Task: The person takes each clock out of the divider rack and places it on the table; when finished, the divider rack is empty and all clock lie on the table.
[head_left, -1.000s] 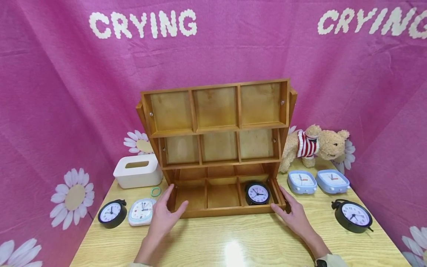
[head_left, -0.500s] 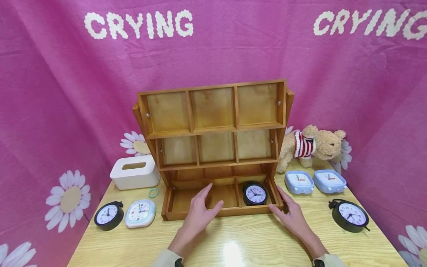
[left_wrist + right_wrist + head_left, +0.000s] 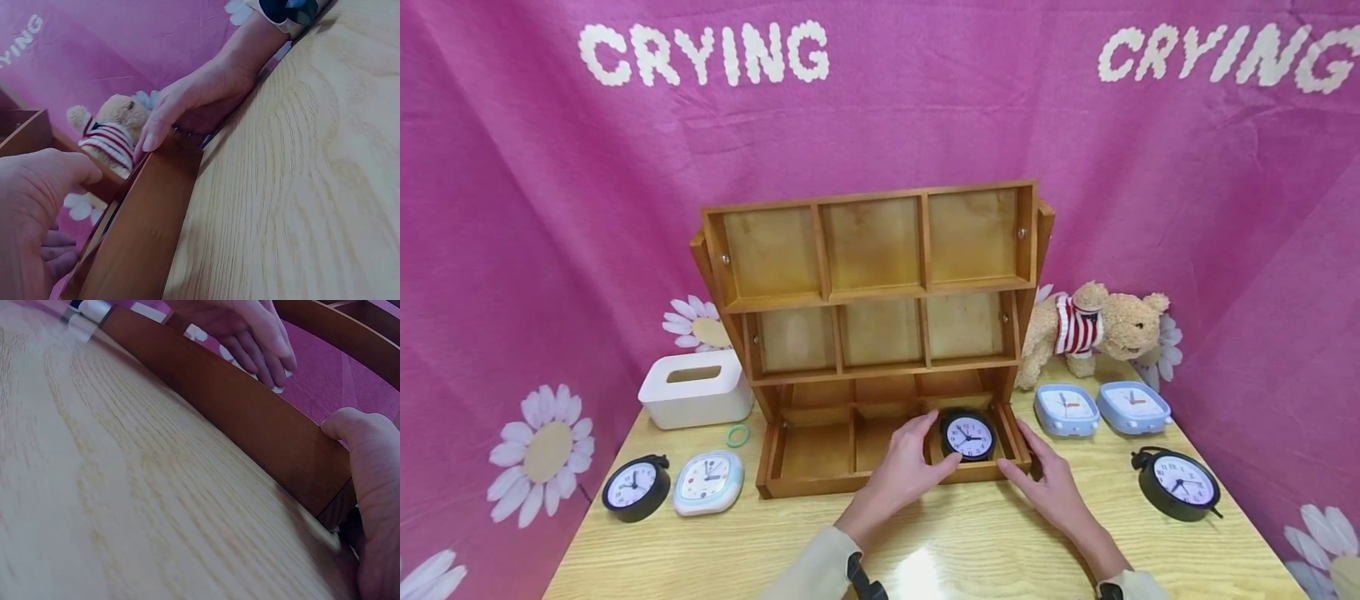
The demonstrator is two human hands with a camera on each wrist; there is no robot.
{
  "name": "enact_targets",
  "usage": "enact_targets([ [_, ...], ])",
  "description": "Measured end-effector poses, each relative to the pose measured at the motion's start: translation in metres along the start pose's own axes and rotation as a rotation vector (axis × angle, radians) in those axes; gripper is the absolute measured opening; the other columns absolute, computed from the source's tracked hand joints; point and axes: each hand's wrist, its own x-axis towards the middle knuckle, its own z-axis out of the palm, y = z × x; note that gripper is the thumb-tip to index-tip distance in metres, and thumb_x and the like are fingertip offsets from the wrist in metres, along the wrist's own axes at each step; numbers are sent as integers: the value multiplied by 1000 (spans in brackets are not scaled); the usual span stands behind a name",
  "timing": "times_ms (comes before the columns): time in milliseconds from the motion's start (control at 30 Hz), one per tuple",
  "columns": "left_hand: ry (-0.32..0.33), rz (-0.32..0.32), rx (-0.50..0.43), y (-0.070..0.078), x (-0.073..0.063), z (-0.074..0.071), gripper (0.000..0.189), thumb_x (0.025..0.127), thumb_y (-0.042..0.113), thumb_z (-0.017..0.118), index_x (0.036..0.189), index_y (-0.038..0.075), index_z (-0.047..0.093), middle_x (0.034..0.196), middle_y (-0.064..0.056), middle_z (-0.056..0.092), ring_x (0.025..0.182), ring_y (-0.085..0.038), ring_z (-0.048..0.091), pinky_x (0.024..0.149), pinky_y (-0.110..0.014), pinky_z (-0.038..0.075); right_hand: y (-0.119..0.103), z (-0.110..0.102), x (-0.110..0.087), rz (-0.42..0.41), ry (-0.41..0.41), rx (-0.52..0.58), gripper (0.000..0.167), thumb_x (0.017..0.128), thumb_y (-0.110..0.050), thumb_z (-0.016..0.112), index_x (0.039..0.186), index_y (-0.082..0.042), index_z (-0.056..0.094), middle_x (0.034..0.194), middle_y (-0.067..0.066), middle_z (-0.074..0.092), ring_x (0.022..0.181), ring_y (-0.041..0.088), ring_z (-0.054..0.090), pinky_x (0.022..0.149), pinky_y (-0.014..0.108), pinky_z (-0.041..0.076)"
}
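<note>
A brown wooden display rack (image 3: 816, 486) with several compartments in stepped rows stands at the middle of the table. In its bottom row's right compartment sits a round black alarm clock (image 3: 967, 438), face up. My left hand (image 3: 901, 468) hovers over the front of that row, just left of the clock, thumb and fingers spread apart and holding nothing. At the front right corner, my right hand (image 3: 1054, 490) holds the rack, thumb on the front rim and fingers along the outer right side. The right wrist view shows that thumb (image 3: 350, 425) on the wood's top edge.
Left of the rack are a white tissue box (image 3: 696, 392), a green ring (image 3: 737, 435), a pale square clock (image 3: 708, 483) and a black clock (image 3: 636, 488). To the right lie two blue clocks (image 3: 1067, 410), another black clock (image 3: 1176, 483) and a teddy bear (image 3: 1078, 329).
My left hand has moved right along the front of the rack, from its left end to beside the black clock. The right hand has stayed at the right corner. The head view shifted slightly.
</note>
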Motion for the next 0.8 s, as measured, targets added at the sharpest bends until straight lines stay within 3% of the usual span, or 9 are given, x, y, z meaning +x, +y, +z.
enact_targets([
  [200, -35, 6, 113, 7, 16, 17, 77, 92, 39, 78, 151, -3, 50, 150, -19, 56, 138, -33, 55, 112, -46, 49, 2, -1, 0, -21, 4, -6, 74, 95, -15, 77, 158, 0, 41, 156, 26, 48, 130, 40, 57, 98, 2, 38],
  [300, -48, -24, 178, 11, 22, 23, 79, 92, 42, 78, 151, -2, 50, 149, -19, 57, 133, -31, 58, 109, -43, 52, 4, -1, 0, -21, 6, -10, 73, 95, -14, 77, 158, 1, 41, 156, 25, 48, 130, 40, 56, 98, 3, 38],
  [533, -29, -82, 320, 26, 34, 31, 78, 83, 52, 85, 132, -4, 62, 114, -12, 67, 98, -22, 67, 80, -35, 61, 4, 0, 0, -25, 16, -13, 73, 95, -12, 77, 156, 3, 42, 155, 27, 48, 126, 38, 57, 97, 4, 41],
  [800, -35, -166, 373, 36, 44, 38, 76, 75, 59, 89, 115, -1, 66, 101, -10, 66, 90, -23, 67, 67, -34, 59, 6, -1, 0, -18, 3, 6, 73, 95, -12, 76, 157, 3, 41, 156, 27, 47, 126, 39, 58, 96, 5, 43],
])
